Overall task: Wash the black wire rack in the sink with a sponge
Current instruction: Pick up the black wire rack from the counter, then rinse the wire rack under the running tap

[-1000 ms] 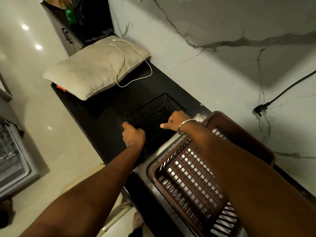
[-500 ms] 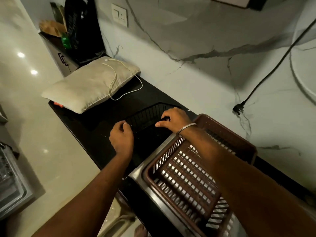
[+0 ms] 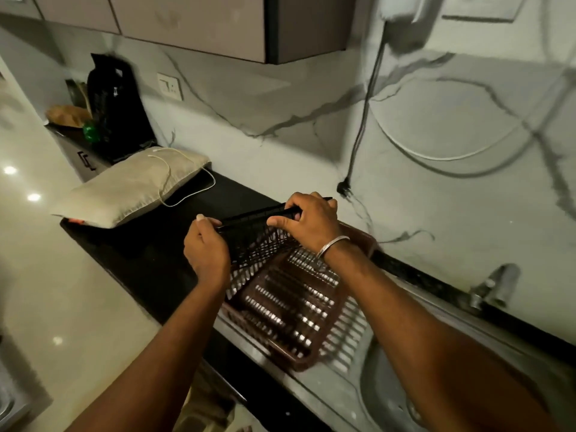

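Observation:
The black wire rack (image 3: 254, 235) is lifted off the black counter and tilted, hanging above the left end of a brown plastic drainer basket (image 3: 299, 310). My left hand (image 3: 205, 251) grips the rack's near left rim. My right hand (image 3: 307, 219), with a metal bangle on its wrist, grips the far top rim. The steel sink basin (image 3: 402, 397) lies at the lower right, partly hidden behind my right forearm. No sponge is in view.
A grey pillow (image 3: 137, 188) with a white cable across it lies on the black counter (image 3: 149, 260) to the left. A tap (image 3: 489, 288) stands by the marble wall at right. A black cord and plug (image 3: 344, 188) hang on the wall. A black bag (image 3: 115, 101) stands far left.
Both hands have raised the rack off the counter and carried it right, over the brown basket. The camera has tilted up, showing the cabinets, tap and sink.

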